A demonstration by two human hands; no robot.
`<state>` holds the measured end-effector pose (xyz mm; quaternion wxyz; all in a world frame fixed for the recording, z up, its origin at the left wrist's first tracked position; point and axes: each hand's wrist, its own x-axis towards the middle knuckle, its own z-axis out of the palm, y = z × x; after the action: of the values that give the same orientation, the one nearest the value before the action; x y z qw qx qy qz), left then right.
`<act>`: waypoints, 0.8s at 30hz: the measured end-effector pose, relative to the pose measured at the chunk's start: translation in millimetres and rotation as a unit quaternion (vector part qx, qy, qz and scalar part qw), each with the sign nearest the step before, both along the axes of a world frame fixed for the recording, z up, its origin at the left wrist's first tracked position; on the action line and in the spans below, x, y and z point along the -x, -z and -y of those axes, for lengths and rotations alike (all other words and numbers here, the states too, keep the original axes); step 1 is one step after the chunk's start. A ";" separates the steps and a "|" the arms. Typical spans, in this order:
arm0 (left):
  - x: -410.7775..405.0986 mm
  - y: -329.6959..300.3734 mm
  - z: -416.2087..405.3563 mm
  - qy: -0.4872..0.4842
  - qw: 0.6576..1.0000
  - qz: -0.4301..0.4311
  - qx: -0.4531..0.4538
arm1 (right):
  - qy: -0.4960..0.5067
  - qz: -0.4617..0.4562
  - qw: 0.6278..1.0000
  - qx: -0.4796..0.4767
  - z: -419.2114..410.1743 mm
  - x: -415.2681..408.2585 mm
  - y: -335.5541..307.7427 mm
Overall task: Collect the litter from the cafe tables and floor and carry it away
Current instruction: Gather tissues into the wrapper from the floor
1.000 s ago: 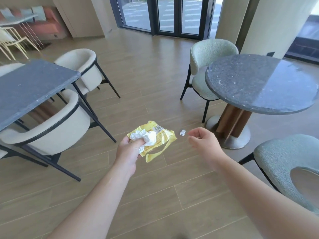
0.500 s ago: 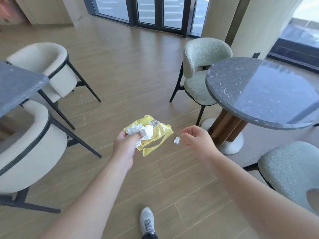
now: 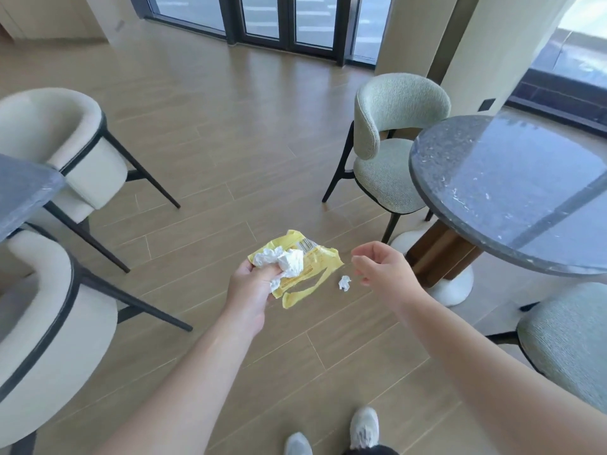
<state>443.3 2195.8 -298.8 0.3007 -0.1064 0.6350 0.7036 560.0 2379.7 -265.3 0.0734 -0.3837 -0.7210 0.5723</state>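
Note:
My left hand (image 3: 251, 287) grips a torn yellow wrapper (image 3: 312, 267) together with a crumpled white tissue (image 3: 285, 261), held out over the wooden floor. A small white paper scrap (image 3: 344, 283) lies on the floor just below and left of my right hand (image 3: 381, 266). That hand hovers above the scrap with its fingers loosely curled and holds nothing.
A round dark stone table (image 3: 512, 192) on a white-and-wood pedestal (image 3: 440, 257) stands at the right, with pale green chairs (image 3: 391, 142) behind it and at the right edge (image 3: 568, 343). Cream chairs (image 3: 59, 149) and a grey table corner (image 3: 23, 192) fill the left. My shoes (image 3: 363, 428) show below.
I have walked forward toward the scrap, so it now sits lower in view, right beside my right hand. My right hand has dropped closer to it. The left hand's hold is unchanged.

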 end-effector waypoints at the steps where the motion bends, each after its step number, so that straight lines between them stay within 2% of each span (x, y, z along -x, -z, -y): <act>1: 10.2 2.4 -6.1 0.001 1.000 0.003 -0.001 | 0.001 0.001 1.000 0.000 -6.2 5.3 3.6; 9: 81.5 19.3 -80.7 0.006 1.000 -0.005 0.024 | 0.005 0.018 1.000 0.023 -80.0 53.3 41.9; 17: 144.8 46.0 -195.3 0.010 0.997 0.003 0.074 | -0.004 0.045 0.997 0.067 -187.9 117.7 81.2; 24: 191.2 80.7 -266.2 0.028 0.995 0.010 0.092 | -0.017 0.103 0.991 0.080 -249.0 164.4 147.6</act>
<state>252.2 2462.0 -379.5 0.3153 -0.1227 0.6972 0.6321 395.6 2628.7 -412.8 -0.0423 -0.4333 -0.6829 0.5866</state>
